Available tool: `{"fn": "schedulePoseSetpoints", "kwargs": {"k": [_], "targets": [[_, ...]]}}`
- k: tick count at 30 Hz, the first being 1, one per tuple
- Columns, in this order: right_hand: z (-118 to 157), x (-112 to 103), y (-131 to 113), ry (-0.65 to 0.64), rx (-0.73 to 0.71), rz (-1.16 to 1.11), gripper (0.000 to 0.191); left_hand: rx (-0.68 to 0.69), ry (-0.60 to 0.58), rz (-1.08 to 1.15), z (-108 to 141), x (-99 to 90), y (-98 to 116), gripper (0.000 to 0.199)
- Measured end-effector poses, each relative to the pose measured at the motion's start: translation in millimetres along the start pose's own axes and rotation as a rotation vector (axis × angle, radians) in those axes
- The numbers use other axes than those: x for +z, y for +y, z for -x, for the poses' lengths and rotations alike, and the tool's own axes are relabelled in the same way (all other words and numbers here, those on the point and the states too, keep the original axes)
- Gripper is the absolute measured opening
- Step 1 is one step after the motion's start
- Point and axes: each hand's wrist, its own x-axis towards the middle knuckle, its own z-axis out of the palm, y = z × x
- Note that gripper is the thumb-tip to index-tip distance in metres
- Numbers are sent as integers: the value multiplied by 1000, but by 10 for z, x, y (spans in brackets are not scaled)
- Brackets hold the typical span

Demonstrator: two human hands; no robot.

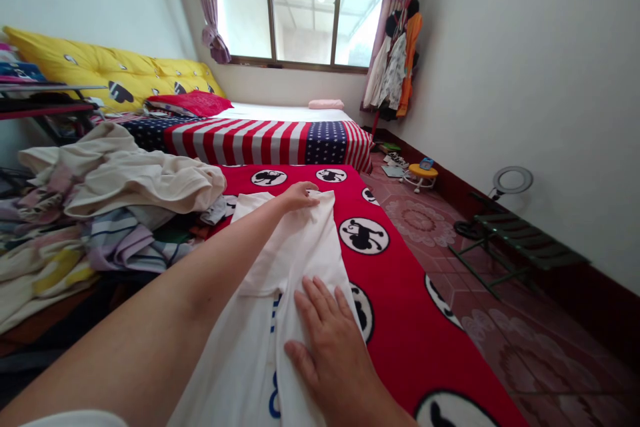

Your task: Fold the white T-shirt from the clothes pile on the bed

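A white T-shirt (305, 240) with blue lettering lies lengthwise on a red cover (400, 320) printed with black figures in white circles. One side of it is folded over, so part of the lettering is hidden. My left hand (299, 196) reaches to the far end of the shirt, its fingers closed on the cloth near the upper edge. Nearer to me, my right hand (333, 340) rests flat on the folded side with its fingers stretched out.
On the left a heap of clothes (125, 177) borders the shirt. Beyond stands a bed with a striped, starred cover (240, 143). A dark green folding stool (530, 240), a ring light (513, 180) and a small yellow stool (423, 172) stand on the tiled floor at right.
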Motion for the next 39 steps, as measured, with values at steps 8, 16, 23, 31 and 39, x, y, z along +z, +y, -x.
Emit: {"fn": "schedulePoseSetpoints", "kwargs": {"k": [8,16,23,31,39], "targets": [[4,-38,-11,-6,-8,6,58,64,180,-410,122,176,210,24],[-6,-22,-9,-12,3,9,57,185,28,-473,430,596,416,37],[-12,-6,21,-23,-6,46,56,88,190,-450,573,186,128,39],[-20,-3,-11,-13,9,66,55,-100,337,-526,1071,-265,-409,41],[-19,-42,-23,-26,-11,117,54,-85,315,-600,1173,-269,-378,25]]}}
